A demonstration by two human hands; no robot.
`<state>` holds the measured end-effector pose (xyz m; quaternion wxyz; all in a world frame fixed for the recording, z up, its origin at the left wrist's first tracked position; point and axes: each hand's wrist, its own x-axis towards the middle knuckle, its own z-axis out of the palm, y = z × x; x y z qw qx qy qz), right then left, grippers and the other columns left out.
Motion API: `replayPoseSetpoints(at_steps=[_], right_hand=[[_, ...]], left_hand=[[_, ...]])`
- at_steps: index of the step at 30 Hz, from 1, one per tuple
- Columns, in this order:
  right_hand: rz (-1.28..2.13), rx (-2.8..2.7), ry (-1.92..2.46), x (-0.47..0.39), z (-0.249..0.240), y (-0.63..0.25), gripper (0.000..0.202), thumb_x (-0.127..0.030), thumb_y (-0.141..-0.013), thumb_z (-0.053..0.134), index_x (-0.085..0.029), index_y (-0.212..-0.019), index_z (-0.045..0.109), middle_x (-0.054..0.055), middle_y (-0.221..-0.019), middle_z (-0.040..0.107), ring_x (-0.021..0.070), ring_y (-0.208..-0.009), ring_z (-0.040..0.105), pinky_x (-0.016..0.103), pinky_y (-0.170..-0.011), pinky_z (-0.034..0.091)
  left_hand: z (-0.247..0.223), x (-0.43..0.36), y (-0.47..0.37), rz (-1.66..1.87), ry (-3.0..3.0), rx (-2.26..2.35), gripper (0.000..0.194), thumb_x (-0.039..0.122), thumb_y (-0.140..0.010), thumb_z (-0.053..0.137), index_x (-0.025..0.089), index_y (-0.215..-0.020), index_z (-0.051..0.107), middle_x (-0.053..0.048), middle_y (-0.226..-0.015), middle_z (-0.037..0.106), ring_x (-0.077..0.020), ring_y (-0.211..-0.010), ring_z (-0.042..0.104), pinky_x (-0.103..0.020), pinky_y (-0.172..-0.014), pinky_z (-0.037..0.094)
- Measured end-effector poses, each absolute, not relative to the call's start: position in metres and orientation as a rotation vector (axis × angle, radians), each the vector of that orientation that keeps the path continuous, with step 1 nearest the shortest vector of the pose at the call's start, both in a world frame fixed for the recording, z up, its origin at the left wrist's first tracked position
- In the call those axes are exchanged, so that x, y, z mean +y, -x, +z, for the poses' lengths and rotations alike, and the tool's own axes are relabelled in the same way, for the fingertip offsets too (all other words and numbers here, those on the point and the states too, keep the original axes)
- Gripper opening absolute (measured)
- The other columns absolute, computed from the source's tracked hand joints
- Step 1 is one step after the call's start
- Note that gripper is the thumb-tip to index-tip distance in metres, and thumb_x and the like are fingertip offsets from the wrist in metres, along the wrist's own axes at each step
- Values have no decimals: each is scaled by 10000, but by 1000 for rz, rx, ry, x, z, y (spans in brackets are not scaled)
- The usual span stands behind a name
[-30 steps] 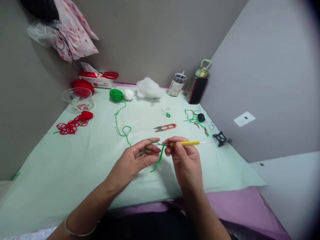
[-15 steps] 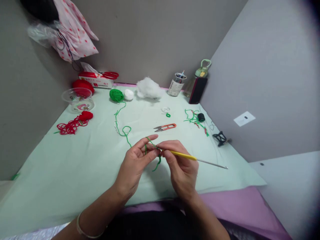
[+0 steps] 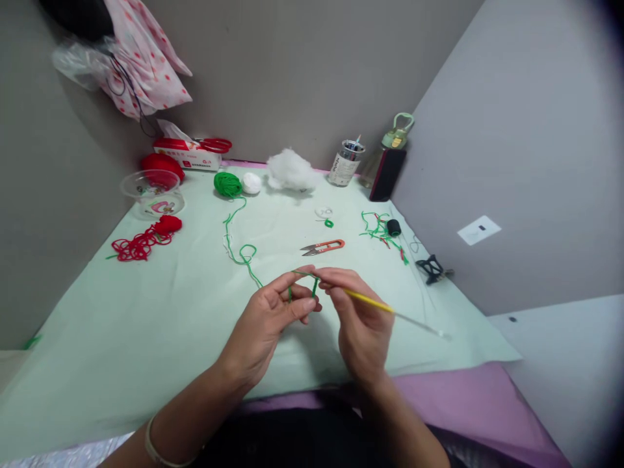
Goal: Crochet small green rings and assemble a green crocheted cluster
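Observation:
My right hand (image 3: 363, 318) is closed round a crochet hook (image 3: 369, 300) with a yellow grip and a metal shaft that points down to the right. Green yarn (image 3: 314, 286) stretches between the hook's working end and my left hand (image 3: 266, 318), which pinches it between thumb and fingers. A strand also passes over the raised left index finger. From there the yarn trails across the cloth to a green yarn ball (image 3: 227, 184). The hook's tip at the yarn is too small to make out. Orange thread snips (image 3: 322, 247) lie just beyond my hands.
White stuffing (image 3: 291, 171) and a white ball (image 3: 251, 183) sit at the back. Red yarn (image 3: 141, 242) and a clear plastic tub (image 3: 158, 195) are at left. On the right are green yarn scraps (image 3: 377, 227), a black spool (image 3: 393, 227), a phone (image 3: 388, 174) and a can (image 3: 346, 164).
My right hand has shifted slightly right, and the hook's working end has lifted, drawing the green yarn up taut from my left fingers. The dangling yarn tail no longer shows below them.

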<state>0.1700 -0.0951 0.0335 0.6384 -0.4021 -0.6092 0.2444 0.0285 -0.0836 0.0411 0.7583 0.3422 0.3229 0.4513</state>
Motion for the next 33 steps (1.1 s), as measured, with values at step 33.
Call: replayPoseSetpoints(at_steps=[33], right_hand=[[681,-1449,1004,-107,44,-185,213,-211,-1033,476,-224,-1023,688,48,-947,724,153,-746,650,334,-706,549]], left_hand=[[39,-84,-17,1037,-1068,892,317,322,-860,753,282,-1174,753,-1,-850,616,-151,-840,561,-279,-826,450]])
